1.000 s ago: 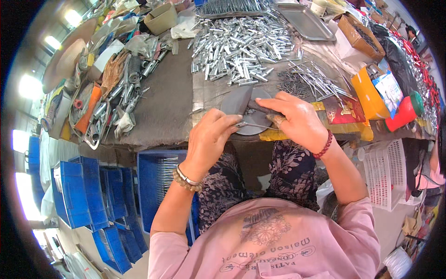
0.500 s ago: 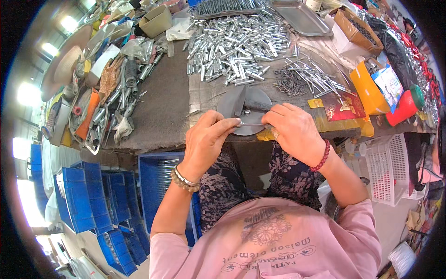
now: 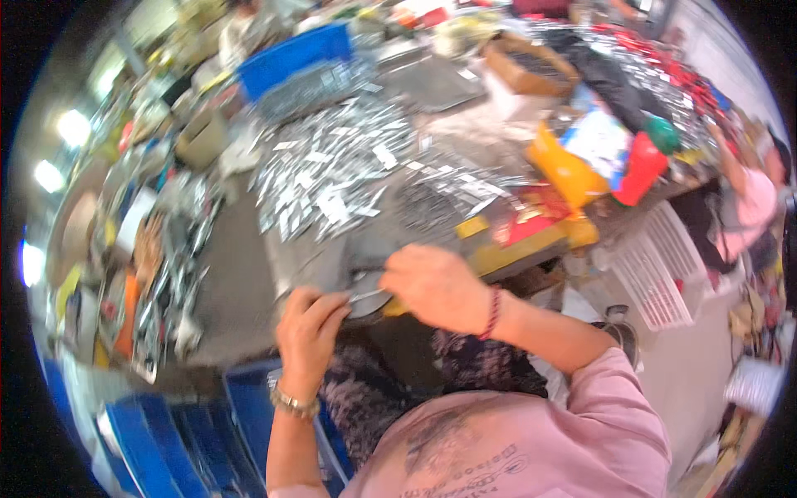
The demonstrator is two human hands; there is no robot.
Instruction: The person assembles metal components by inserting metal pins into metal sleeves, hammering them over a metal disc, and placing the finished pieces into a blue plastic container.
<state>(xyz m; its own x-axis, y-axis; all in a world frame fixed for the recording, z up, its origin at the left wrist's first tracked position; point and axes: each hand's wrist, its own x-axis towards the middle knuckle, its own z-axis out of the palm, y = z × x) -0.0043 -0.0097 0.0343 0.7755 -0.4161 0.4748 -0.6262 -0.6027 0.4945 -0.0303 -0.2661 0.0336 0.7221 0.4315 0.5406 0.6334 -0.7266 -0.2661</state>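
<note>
Both of my hands are over the front edge of the workbench, at a round grey metal plate [image 3: 370, 309]. My left hand [image 3: 307, 336], a beaded bracelet on its wrist, is closed in a pinch at the plate's left side. My right hand [image 3: 440, 286], with a red bracelet, pinches too, slightly higher and to the right. A thin metal rod [image 3: 364, 293] shows as a pale streak between the fingertips, smeared by motion. Beyond the plate lies a wide heap of silvery metal tubes [image 3: 332, 166]. To its right are small dark pins [image 3: 423, 206] and thin rods [image 3: 473, 184].
A blue bin [image 3: 299, 58] stands behind the heap, beside a flat metal tray [image 3: 436, 83]. Tools clutter the left [image 3: 170, 266]. At right are a cardboard box [image 3: 531, 66], a yellow container [image 3: 564, 166] and a white basket [image 3: 652, 266]. Another person in pink [image 3: 747, 212] is at far right.
My view has swung to the right and blurred, so the bench appears tilted and further left. Both hands keep their pinch near the plate. More of the right side, with another person, has come into view.
</note>
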